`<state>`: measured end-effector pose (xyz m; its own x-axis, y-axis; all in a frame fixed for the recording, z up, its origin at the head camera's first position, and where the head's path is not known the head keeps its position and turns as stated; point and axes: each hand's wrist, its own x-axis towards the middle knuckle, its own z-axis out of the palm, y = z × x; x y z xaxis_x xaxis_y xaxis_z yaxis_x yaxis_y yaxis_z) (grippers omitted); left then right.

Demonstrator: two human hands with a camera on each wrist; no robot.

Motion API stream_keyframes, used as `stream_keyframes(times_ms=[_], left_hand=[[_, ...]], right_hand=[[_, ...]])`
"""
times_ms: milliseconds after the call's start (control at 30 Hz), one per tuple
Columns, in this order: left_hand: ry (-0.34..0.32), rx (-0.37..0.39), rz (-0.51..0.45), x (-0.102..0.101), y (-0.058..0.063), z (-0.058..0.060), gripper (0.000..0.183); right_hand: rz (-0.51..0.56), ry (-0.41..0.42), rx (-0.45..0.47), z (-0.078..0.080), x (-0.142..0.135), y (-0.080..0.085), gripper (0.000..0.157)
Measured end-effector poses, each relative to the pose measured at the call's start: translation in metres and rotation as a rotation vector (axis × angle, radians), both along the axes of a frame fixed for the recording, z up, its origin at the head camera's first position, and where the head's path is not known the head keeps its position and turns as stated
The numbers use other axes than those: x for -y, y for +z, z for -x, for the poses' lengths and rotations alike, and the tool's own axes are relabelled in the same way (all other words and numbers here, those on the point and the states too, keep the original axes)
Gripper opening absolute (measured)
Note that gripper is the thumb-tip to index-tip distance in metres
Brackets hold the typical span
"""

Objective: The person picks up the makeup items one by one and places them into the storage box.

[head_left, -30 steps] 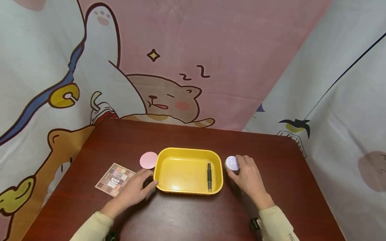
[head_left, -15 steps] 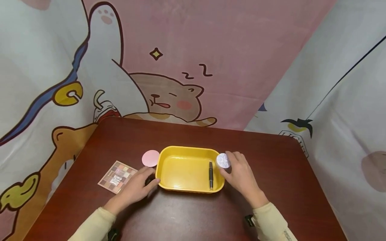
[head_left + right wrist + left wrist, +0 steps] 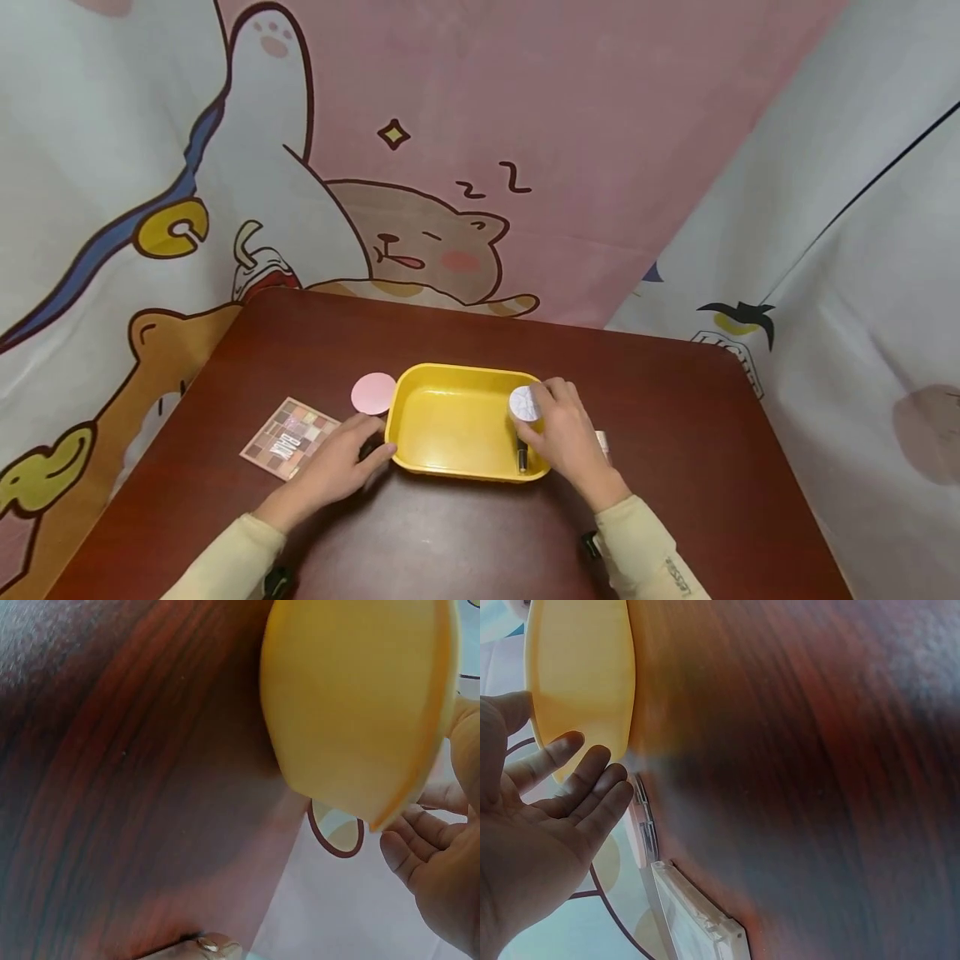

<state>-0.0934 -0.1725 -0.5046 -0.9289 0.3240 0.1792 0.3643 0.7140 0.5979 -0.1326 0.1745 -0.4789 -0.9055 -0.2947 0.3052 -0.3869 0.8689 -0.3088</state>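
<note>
My right hand (image 3: 564, 433) grips a small round container (image 3: 524, 403) with a white patterned top, held over the right end of the yellow tray (image 3: 450, 476). Below it a dark pen-like stick (image 3: 522, 457) lies in the tray, partly covered by the container and hand. In the right wrist view, the tray's wall hides the container, and the right fingers (image 3: 427, 832) show beyond the rim. My left hand (image 3: 337, 467) rests at the tray's left end, thumb by the rim. Its fingers (image 3: 592, 780) are loosely extended against the outer wall in the left wrist view.
An eyeshadow palette (image 3: 288, 439) lies left of the left hand on the brown table (image 3: 450, 550). Behind that hand, a pink disc (image 3: 372, 393) lies close to the tray. A small pale item (image 3: 602, 442) peeks out beside the right hand. Patterned cloth (image 3: 585, 167) hangs behind.
My right hand has carried the round container leftward from the table, across the tray's right rim, to above the tray. That uncovers the pale item. The left hand stays at the tray.
</note>
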Motion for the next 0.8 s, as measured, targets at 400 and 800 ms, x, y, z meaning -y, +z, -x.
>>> stream_keyframes(times_ms=[400, 800], left_hand=[[-0.015, -0.039, -0.01, -0.001, 0.001, 0.0, 0.014], [0.004, -0.016, -0.005, -0.001, -0.001, -0.003, 0.013]], right_hand=[[-0.158, 0.073, -0.139, 0.01, 0.016, -0.01, 0.047], [-0.279, 0.029, -0.239, 0.015, 0.031, -0.022, 0.039]])
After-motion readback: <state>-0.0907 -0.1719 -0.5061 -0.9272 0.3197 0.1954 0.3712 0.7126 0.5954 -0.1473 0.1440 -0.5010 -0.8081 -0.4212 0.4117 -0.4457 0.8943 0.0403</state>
